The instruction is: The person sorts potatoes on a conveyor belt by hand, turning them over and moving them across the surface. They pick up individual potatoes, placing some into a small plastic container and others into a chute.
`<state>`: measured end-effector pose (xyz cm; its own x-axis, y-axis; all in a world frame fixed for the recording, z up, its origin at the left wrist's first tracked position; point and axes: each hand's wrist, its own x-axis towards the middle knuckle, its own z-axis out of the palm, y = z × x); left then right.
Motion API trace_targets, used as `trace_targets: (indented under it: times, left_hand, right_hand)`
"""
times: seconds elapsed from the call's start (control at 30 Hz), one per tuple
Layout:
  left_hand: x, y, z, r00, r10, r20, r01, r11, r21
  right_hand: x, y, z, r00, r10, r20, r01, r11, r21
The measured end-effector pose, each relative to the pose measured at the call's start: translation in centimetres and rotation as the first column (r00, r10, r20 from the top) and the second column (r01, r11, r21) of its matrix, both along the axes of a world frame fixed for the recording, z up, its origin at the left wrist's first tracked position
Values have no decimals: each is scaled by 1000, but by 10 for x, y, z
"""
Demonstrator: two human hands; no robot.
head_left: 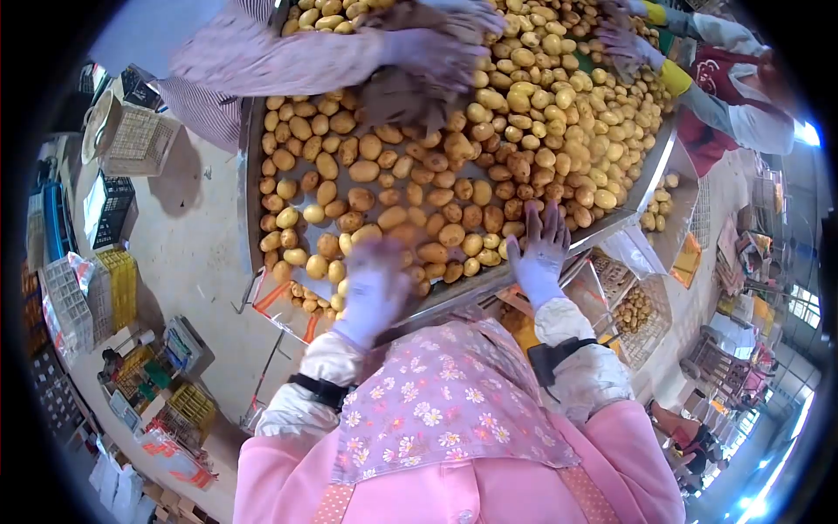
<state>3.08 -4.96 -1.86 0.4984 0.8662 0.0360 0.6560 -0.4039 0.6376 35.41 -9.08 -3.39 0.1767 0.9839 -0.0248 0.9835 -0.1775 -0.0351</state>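
Many yellow-brown potatoes (pixel 363 171) lie across a metal sorting table (pixel 251 188); they are sparse on the left and heaped on the right. My left hand (pixel 375 293), in a pale glove, is over the potatoes at the table's near left part. Motion smears its fingers, so whether it grips one cannot be made out. My right hand (pixel 539 255), gloved the same way, lies at the near rim with fingers spread, its fingertips at the edge of the potato heap. It holds nothing that I can see.
Across the table, one person's gloved hands (pixel 428 61) are over the potatoes by a dark brown cloth (pixel 397 98). Another person's gloved hand (pixel 628 44) reaches in from the far right. Crates (pixel 140 140) stand on the left floor. Potatoes fill a crate (pixel 642 336) below right.
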Motion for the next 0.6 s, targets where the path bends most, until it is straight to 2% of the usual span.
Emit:
trace_targets:
  times: [0.03, 0.07, 0.1, 0.13, 0.17, 0.2, 0.27, 0.33, 0.37, 0.4, 0.43, 0.47, 0.5, 0.53, 0.57, 0.6]
  left_hand:
    - [18, -5, 3, 981, -110, 161, 122, 990, -70]
    - [27, -7, -3, 935, -306, 177, 322, 944, -69]
    - [27, -8, -3, 935, -342, 92, 347, 937, -46]
    - [26, -10, -2, 927, -374, 6, 374, 927, -28]
    - [17, -12, -4, 955, -295, -15, 294, 954, -65]
    - [1, -11, -9, 975, -217, -38, 212, 972, -99]
    - [-37, -12, -20, 981, -158, -111, 151, 986, -73]
    - [-72, -6, -16, 985, -10, -174, 13, 1000, 14]
    - [-87, -8, -22, 982, 120, -143, -123, 992, -12]
    - [-96, -2, -18, 980, 187, -74, -191, 981, -44]
    - [-100, 2, -25, 948, 319, -10, -319, 946, -53]
    - [-102, 5, -33, 895, 443, 52, -439, 896, -72]
    - [-103, 15, -32, 899, 435, 47, -431, 900, -70]
    - [-101, 32, -29, 925, 380, 22, -381, 924, 46]
    - [-98, 48, -26, 945, 326, -6, -321, 934, 158]
    - [-88, 58, -20, 949, 315, -7, -311, 938, 154]
  right_hand:
    - [-11, 8, -1, 994, -109, 15, 109, 994, 3]
    - [-23, 16, -1, 975, -218, 28, 218, 976, 9]
    - [-41, 31, 16, 972, -235, -22, 224, 949, -222]
    - [-59, 28, 7, 993, -118, -19, 111, 967, -228]
    - [-75, 19, -1, 1000, -1, -16, -3, 971, -237]
    - [-85, 17, 3, 962, 198, -188, -245, 930, -276]
    - [-102, 17, 26, 802, 519, -295, -591, 761, -268]
    - [-126, 38, 15, 813, 320, -487, -531, 751, -392]
    - [-139, 57, 6, 824, 398, -404, -498, 849, -179]
    - [-147, 84, -7, 842, 447, -301, -454, 889, 52]
    - [-152, 111, -27, 841, 448, -304, -453, 890, 58]
    - [-156, 134, -50, 849, 384, -364, -426, 904, -41]
    - [-161, 145, -62, 855, 307, -418, -396, 907, -143]
    - [-168, 145, -53, 857, 297, -420, -385, 912, -140]
    - [-174, 139, -43, 893, 342, -291, -409, 887, -214]
    - [-176, 134, -28, 906, 391, -159, -422, 856, -298]
